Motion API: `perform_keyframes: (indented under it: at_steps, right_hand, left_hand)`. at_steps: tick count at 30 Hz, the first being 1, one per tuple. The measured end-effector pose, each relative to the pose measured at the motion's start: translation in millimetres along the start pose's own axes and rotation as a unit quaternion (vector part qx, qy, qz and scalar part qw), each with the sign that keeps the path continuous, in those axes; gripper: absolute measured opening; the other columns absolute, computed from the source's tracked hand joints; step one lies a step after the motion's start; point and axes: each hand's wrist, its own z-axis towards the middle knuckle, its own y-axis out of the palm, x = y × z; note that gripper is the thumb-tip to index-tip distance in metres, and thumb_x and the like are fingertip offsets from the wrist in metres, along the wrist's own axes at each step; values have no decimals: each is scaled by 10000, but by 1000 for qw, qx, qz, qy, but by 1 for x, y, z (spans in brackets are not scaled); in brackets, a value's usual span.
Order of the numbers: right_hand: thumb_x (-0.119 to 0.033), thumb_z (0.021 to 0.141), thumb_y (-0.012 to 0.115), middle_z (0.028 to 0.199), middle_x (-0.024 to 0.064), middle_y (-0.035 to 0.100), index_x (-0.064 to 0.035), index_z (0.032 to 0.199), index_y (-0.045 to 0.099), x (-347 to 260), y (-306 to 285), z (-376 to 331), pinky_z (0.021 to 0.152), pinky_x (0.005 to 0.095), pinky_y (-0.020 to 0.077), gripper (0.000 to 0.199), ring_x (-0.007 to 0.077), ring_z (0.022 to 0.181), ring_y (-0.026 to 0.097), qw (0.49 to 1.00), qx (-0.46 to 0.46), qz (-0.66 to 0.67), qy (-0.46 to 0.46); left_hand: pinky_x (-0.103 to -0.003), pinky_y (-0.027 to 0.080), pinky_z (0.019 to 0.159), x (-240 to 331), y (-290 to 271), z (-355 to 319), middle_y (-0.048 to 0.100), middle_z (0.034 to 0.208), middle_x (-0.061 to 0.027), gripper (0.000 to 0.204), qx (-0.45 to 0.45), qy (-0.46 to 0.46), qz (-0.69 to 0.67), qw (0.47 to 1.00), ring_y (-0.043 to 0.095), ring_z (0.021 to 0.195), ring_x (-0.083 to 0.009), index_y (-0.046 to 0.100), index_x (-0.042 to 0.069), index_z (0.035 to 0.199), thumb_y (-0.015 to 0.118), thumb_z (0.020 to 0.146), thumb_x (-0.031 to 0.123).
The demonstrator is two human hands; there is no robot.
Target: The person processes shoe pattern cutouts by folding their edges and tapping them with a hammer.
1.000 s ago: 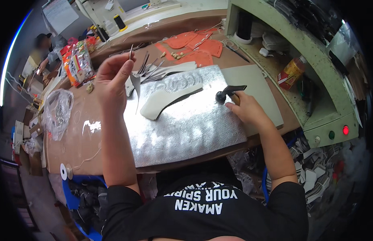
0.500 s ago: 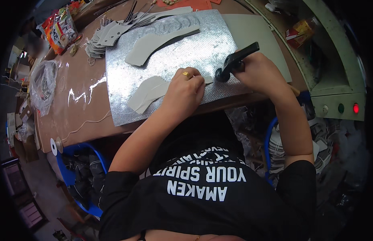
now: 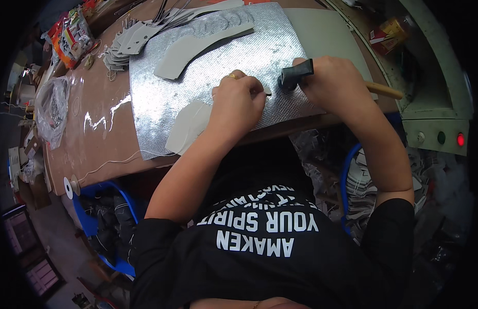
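Note:
My right hand is closed around a hammer. Its dark head hangs over a silver textured sheet, and its wooden handle pokes out behind the hand. Left of the hammer head, my left hand pinches the narrow end of a pale grey curved cut piece. A short tip of that piece shows past the fingers, while the hand and forearm hide its middle. Farther back on the sheet lies a small stack of similar curved pieces.
Bundled grey pieces lie at the back left, near a colourful snack bag and a clear plastic bag. A thread spool sits at the near left edge. Blue-rimmed containers stand below. A machine panel is at the right.
The hammer has turned in my right hand, so its head points differently and the wooden handle now shows. My left hand still pinches the piece. The whole view has shifted slightly.

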Motion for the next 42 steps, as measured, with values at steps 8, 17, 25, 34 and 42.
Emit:
perform_keyframes:
  at_steps: [8,17,25,34,42]
  right_hand:
    - [-121,830,607,795,144,704,-120,846,721,-5,1,16,681,444,562,115,338,750,699,997,32,-32,-56]
    - [-119,804,618,789,150,702,-112,809,731,-5,17,10,682,453,568,113,349,750,700,1000,-21,15,-13]
    - [-128,800,628,763,142,699,-94,781,729,7,13,-2,682,446,574,108,346,740,703,1000,7,-2,22]
    - [-128,842,604,768,149,695,-113,910,711,-3,4,7,681,448,568,128,335,751,705,1000,12,-17,-6]
    - [-103,852,587,820,151,705,-78,930,692,-21,-2,16,688,436,571,134,331,771,712,996,-34,-39,-67]
  left_hand:
    - [-380,535,798,2,2,4,647,936,-108,120,0,-54,5,999,662,863,-266,744,47,844,751,763,135]
    - [-387,521,797,-1,-1,-12,646,968,-131,118,64,95,80,990,635,901,-307,736,16,900,739,810,93]
    - [-397,516,767,-8,-1,-12,660,928,-124,186,38,94,-1,995,627,872,-301,759,38,982,740,797,48]
    - [-385,482,781,-12,-6,-14,635,925,-83,236,38,248,158,955,611,856,-269,733,69,1005,720,771,38]
    - [-381,472,807,-16,-9,-18,644,952,-73,224,38,221,126,967,618,893,-273,737,91,1014,724,791,74]
